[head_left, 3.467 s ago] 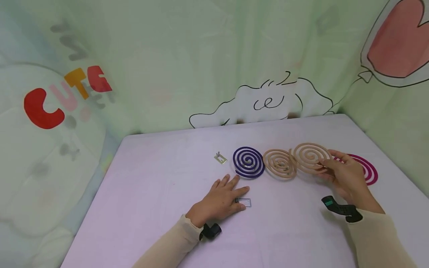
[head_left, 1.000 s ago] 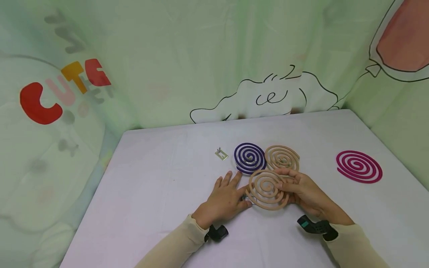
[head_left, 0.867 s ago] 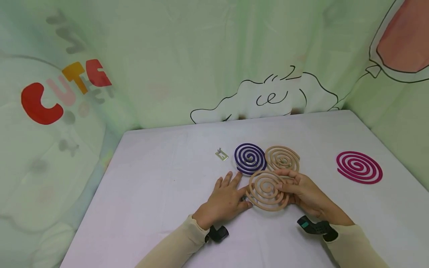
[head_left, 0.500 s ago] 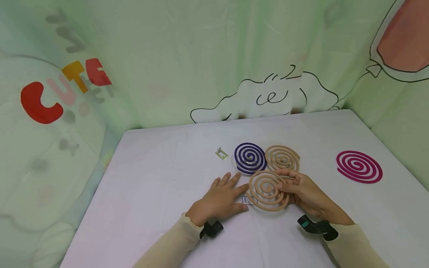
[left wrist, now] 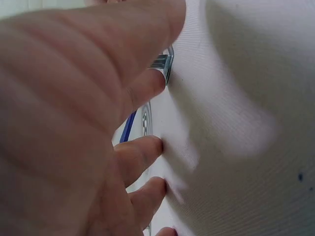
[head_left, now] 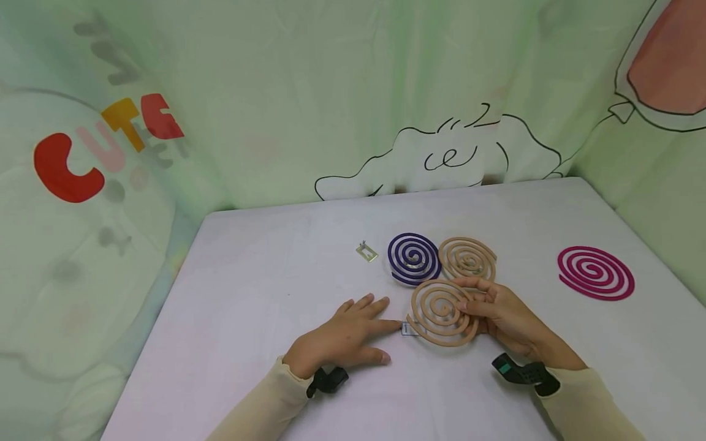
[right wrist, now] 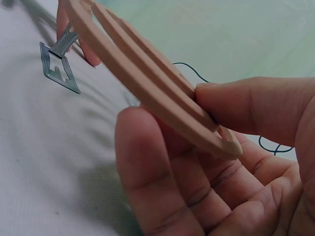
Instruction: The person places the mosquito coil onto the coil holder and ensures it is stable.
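Note:
My right hand (head_left: 499, 312) pinches a tan mosquito coil (head_left: 444, 308) between thumb and fingers. In the right wrist view the coil (right wrist: 142, 83) is tilted above the cloth. Partly behind it lies a small metal coil stand (head_left: 408, 329), whose raised tab shows in the right wrist view (right wrist: 64, 45). My left hand (head_left: 342, 337) rests on the table with fingers spread, its index fingertip at the stand's left edge. Beyond the hands, a dark blue coil (head_left: 414, 256) and another tan coil (head_left: 467, 257) sit side by side, with metal stands glimpsed beneath them.
A loose gold-coloured stand (head_left: 366, 251) lies left of the dark blue coil. Toward the table's right side lies a magenta coil (head_left: 595, 273). A pale cloth covers the table (head_left: 231, 318); a printed green curtain (head_left: 287, 110) hangs behind it.
My right hand has brought the tan coil left and nearer, over the small stand, and then held it there. My left hand has drawn back leftward from the stand, uncovering its left edge.

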Demonstrator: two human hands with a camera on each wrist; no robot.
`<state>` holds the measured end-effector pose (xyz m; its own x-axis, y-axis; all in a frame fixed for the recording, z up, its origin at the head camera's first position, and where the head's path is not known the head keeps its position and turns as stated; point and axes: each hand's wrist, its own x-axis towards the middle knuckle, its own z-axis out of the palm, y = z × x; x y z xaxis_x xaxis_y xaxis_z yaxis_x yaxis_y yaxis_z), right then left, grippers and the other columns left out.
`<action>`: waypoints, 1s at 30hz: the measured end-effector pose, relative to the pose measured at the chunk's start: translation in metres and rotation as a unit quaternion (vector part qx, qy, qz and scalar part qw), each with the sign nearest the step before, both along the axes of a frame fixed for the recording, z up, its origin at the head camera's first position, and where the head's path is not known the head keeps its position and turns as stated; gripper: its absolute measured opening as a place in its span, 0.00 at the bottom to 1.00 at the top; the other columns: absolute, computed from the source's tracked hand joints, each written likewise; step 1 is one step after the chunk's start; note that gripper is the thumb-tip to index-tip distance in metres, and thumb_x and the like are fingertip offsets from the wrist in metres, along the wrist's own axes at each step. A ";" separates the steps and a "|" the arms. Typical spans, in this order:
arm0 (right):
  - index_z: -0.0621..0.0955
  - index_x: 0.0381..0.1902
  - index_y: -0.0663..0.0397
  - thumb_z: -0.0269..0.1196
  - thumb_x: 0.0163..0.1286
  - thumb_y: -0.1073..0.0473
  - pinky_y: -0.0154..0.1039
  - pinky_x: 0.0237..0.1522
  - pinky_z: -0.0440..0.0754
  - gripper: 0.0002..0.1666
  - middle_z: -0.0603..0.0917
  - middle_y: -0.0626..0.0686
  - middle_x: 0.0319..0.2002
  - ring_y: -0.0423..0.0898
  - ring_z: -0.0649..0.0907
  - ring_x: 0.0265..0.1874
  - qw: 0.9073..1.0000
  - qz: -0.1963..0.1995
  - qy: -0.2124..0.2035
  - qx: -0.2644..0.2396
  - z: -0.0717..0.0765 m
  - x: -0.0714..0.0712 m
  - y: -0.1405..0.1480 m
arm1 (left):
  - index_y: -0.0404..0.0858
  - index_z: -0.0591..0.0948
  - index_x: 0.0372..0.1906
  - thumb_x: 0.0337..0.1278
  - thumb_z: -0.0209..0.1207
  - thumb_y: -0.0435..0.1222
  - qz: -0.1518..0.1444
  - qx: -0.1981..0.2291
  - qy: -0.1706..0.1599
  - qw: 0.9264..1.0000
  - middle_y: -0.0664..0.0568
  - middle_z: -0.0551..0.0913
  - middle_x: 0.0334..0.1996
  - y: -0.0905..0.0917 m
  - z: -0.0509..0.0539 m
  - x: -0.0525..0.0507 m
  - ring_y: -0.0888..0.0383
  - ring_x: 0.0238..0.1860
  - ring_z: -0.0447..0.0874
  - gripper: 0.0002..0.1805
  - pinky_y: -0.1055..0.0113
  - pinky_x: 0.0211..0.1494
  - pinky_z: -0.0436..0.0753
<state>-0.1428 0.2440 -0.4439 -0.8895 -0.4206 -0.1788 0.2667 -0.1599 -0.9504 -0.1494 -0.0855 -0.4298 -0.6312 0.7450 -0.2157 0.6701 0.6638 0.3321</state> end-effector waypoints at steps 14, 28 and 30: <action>0.69 0.63 0.53 0.58 0.77 0.72 0.37 0.30 0.87 0.21 0.90 0.53 0.32 0.41 0.88 0.27 0.999 0.024 0.013 -0.023 -0.003 -0.002 -0.005 | 0.62 0.71 0.77 0.68 0.61 0.59 -0.006 -0.009 0.015 1.000 0.46 0.54 0.84 0.000 -0.001 0.004 0.40 0.83 0.48 0.35 0.35 0.79 0.55; 0.70 0.63 0.57 0.59 0.76 0.71 0.35 0.32 0.87 0.21 0.90 0.52 0.34 0.41 0.88 0.30 0.999 0.033 0.023 -0.006 -0.001 -0.003 -0.011 | 0.63 0.68 0.78 0.69 0.59 0.61 -0.011 -0.015 0.025 1.000 0.47 0.51 0.84 0.003 -0.004 0.005 0.39 0.83 0.46 0.35 0.33 0.78 0.54; 0.70 0.64 0.58 0.59 0.77 0.71 0.35 0.32 0.87 0.21 0.90 0.52 0.34 0.40 0.88 0.29 0.999 0.039 0.026 -0.011 -0.002 -0.003 -0.013 | 0.63 0.69 0.78 0.69 0.59 0.61 -0.010 -0.017 0.033 0.999 0.47 0.52 0.84 0.004 -0.005 0.005 0.39 0.83 0.47 0.35 0.34 0.78 0.56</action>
